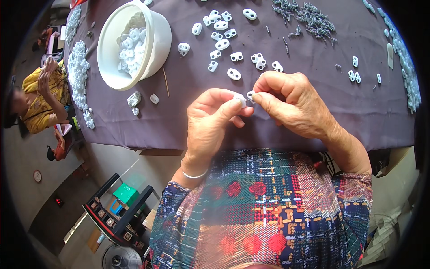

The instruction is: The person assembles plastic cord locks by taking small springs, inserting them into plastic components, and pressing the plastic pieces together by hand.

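Observation:
My left hand point(208, 116) pinches a rounded white cord lock part point(241, 99) between thumb and index finger. Opposite it, my right hand point(295, 105) pinches a white cord lock part with a hole point(251, 94) at its fingertips. A small metal spring point(247, 100) shows in the narrow gap between the two parts; its ends are hidden. Beyond my hands lie several white two-holed cord locks point(234, 74), scattered on the dark cloth. Farther back, many small springs point(316, 19) lie in a loose heap.
On the left stands a white tub point(157, 42) with white plastic parts inside. A thin stick point(166, 83) and a stone point(134, 99) lie near it. Piles of white parts point(78, 67) line both side edges of the table. Another person in yellow point(45, 96) is off to the left.

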{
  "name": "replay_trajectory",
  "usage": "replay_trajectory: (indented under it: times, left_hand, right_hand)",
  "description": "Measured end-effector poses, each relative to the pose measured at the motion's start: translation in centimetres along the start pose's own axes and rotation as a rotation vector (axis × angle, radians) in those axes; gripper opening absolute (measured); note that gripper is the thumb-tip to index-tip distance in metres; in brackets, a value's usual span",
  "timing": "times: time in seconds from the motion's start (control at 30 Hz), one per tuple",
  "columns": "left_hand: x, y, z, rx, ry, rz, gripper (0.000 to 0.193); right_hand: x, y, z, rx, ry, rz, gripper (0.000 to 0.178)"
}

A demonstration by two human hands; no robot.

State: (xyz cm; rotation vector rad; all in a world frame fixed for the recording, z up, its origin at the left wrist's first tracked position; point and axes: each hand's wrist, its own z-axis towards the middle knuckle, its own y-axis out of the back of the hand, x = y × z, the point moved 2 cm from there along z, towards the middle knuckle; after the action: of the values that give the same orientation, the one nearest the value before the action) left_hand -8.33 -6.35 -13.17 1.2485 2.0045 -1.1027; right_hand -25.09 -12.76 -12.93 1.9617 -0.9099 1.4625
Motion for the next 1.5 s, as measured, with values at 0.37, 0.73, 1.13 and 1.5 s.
replay_trajectory:
  times: [0.37, 0.73, 1.13, 1.5]
  left_hand:
    - [0.07, -0.38, -0.06, -0.024, -0.063, -0.009, 0.011]
    - [0.05, -0.20, -0.11, -0.039, -0.067, 0.006, 0.011]
    - [-0.20, -0.02, 0.22, 0.041, 0.038, -0.060, 0.013]
    - [-0.28, -0.47, 0.19, -0.001, 0.019, 0.057, 0.015]
  right_hand:
    - [-0.09, -0.18, 0.13, -0.027, 0.051, 0.010, 0.012]
    - [-0.35, -0.36, 0.12, -0.026, 0.033, 0.035, 0.012]
    - [-0.30, 0.10, 0.30, 0.013, -0.027, 0.065, 0.013]
    - [-0.28, 0.28, 0.29, 0.002, -0.050, 0.091, 0.013]
